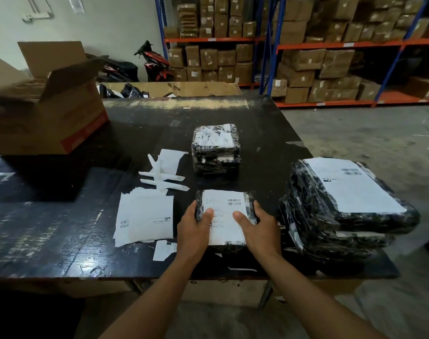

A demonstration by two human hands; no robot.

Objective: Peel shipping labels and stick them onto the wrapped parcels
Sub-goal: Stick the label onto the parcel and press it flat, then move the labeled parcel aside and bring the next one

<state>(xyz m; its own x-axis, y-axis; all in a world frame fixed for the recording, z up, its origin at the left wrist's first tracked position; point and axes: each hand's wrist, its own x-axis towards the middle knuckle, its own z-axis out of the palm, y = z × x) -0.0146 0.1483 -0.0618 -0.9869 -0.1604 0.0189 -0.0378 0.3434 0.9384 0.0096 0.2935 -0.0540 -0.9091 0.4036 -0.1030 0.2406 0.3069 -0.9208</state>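
Warehouse shelving point(306, 57) stacked with brown cartons fills the back of the room, and a scuffed black bench point(49, 241) stretches out in front of me. On the bench, close to its near edge, sits the small black-wrapped parcel point(224, 218) I am working on, with a white shipping label point(223, 204) lying flat on its top face. My left hand point(194, 231) grips the parcel's left side, thumb resting on the label and fingers curled around the far edge. My right hand point(257, 228) does the same on the right side, thumb pressed down on the label, fingers wrapped over the parcel's right edge.

Just left of the parcel lies a loose stack of label sheets point(145, 218), with a smaller scrap of paper point(163, 249) at its near corner. Beyond the stack are curled backing strips point(164, 177) in a small heap. Farther back, another wrapped parcel pile point(216, 148) stands apart, with white paper visible under its wrap. To my right, a taller stack of larger labelled parcels point(343, 206) sits near the bench's right edge. An open cardboard box point(49, 113) rests on the far left of the bench.
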